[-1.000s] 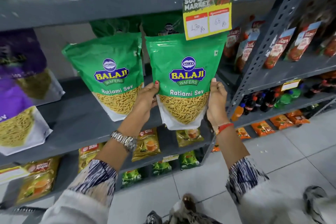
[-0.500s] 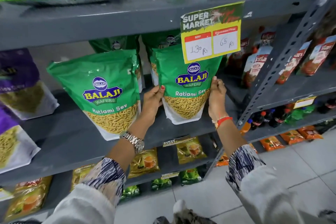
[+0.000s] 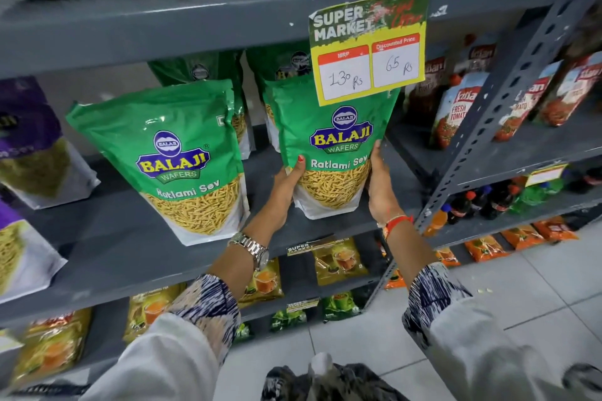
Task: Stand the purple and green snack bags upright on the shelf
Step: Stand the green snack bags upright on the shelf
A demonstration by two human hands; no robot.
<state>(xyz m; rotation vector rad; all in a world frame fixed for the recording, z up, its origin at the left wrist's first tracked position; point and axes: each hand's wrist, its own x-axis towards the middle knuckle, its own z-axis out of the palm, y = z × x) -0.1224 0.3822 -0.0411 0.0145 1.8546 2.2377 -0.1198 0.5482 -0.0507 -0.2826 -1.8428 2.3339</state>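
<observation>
A green Balaji Ratlami Sev bag (image 3: 332,127) stands upright on the grey shelf (image 3: 123,237), its base on the board near the front edge. My left hand (image 3: 286,185) presses its left side and my right hand (image 3: 379,185) its right side. A second green bag (image 3: 176,153) stands upright to the left, untouched. Behind both stand more green bags (image 3: 202,70), partly hidden. Purple snack bags (image 3: 29,140) lean at the far left of the same shelf, cut off by the frame.
A yellow price card (image 3: 368,45) hangs from the shelf above, covering the held bag's top. Tomato sauce pouches (image 3: 456,107) fill the neighbouring rack right of a perforated upright post (image 3: 508,101). Tea packets (image 3: 338,262) sit on lower shelves. Bottles (image 3: 479,202) stand at right.
Both hands have carried the green bag inward from in front of the shelf and set its base on the board, under the price card. The view has moved closer.
</observation>
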